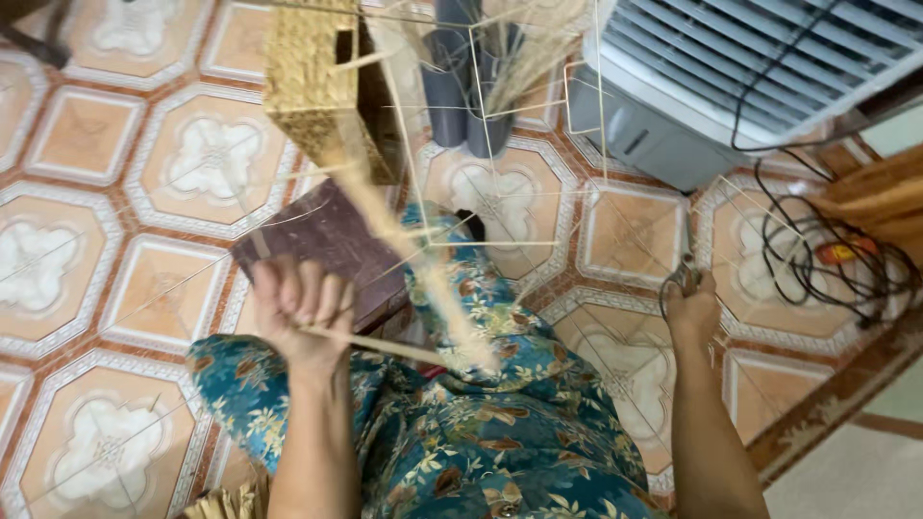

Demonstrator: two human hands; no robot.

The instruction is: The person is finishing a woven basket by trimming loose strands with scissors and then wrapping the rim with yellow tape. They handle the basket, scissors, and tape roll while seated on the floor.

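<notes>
Left hand (300, 306) fisted round straw strand (385, 344), pulling it taut toward woven basket (317, 86); right hand (690, 306) clamped on scissors (681, 279), held aside.

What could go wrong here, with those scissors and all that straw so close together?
The right hand holds scissors close to the thin wire frame; a slip might nick a finger. The left hand grips a taut straw strand, which could snap. The black cable coiled on the floor looks like a tripping hazard.

woven box (312, 91) left, fan (711, 67) right
</notes>
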